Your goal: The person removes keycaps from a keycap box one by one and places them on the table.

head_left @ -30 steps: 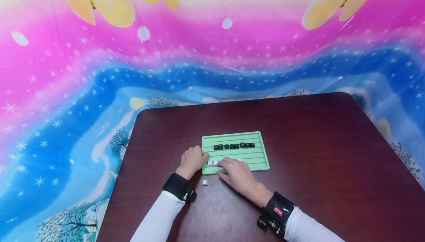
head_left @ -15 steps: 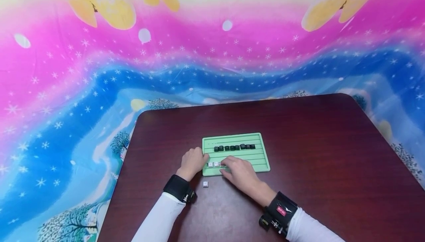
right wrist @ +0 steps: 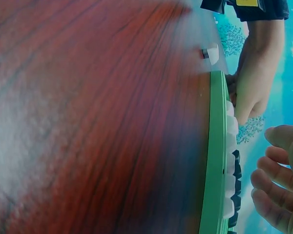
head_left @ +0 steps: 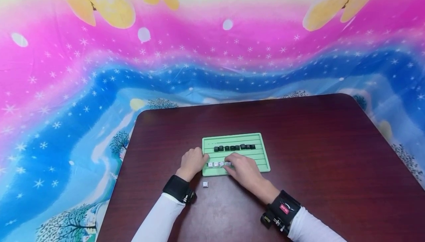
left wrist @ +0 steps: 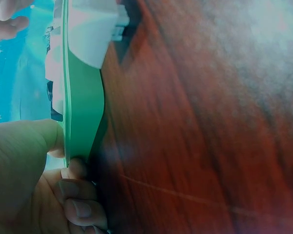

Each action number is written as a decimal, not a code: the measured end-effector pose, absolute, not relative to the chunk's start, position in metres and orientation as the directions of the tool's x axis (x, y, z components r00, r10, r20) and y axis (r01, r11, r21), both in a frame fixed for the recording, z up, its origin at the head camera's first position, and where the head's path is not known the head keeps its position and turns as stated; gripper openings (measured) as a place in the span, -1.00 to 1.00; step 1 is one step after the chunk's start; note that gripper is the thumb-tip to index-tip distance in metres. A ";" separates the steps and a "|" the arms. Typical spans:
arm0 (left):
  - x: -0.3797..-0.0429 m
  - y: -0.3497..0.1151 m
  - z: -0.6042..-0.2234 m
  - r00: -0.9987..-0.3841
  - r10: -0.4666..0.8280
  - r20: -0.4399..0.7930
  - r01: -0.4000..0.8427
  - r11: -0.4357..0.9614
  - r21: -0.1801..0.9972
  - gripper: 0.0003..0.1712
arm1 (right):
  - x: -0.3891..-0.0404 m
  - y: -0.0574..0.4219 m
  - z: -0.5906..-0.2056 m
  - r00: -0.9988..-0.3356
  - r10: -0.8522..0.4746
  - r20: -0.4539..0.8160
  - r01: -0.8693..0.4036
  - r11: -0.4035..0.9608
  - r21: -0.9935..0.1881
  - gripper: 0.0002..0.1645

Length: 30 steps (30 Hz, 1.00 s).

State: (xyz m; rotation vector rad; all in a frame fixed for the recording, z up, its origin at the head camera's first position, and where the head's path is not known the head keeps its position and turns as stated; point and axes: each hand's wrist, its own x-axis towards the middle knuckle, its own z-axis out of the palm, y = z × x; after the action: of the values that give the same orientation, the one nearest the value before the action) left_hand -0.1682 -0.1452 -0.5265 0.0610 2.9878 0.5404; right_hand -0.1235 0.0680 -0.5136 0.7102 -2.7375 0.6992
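Note:
A green ridged tray [head_left: 260, 158] lies on the table, with a row of black keycaps [head_left: 232, 148] and, nearer me, a row of white keycaps [head_left: 216, 164]. My left hand [head_left: 192, 162] grips the tray's left edge; in the left wrist view its thumb is on the rim and its fingers curl at the side. Over the white row hovers my right hand [head_left: 245, 172], hiding that row's right part. The right wrist view shows its fingers [right wrist: 268, 183] loosely bent, apart from the keycaps, holding nothing. One loose white keycap [head_left: 205, 184] sits on the table before the tray.
The dark reddish-brown table [head_left: 315, 153] extends widely around the tray. Behind it hangs a colourful printed cloth [head_left: 212, 50]. Black straps with cameras [head_left: 283, 208] are on both wrists.
My right hand has shifted a little to the right along the white row, uncovering more white keycaps. The left hand stays at the tray's edge.

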 end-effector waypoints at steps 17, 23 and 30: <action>-0.168 -0.147 -0.527 -0.993 0.072 -0.093 0.033 0.931 0.364 -0.50 | -0.130 0.084 -0.512 -0.895 -0.365 0.259 -0.441 0.812 -0.383 -0.67; -0.167 -0.146 -0.525 -0.993 0.069 -0.090 0.031 0.927 0.375 -0.50 | -0.131 0.089 -0.514 -0.902 -0.355 0.244 -0.426 0.820 -0.382 -0.67; -0.167 -0.146 -0.525 -0.992 0.063 -0.106 0.020 0.929 0.369 -0.50 | -0.132 0.093 -0.516 -0.911 -0.345 0.227 -0.410 0.820 -0.399 -0.66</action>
State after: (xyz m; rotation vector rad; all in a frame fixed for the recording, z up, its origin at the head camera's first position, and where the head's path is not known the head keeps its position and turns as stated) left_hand -0.1673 -0.1456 -0.5248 0.0644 2.9712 0.5669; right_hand -0.1316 0.0927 -0.5157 0.5965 -2.8575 0.6753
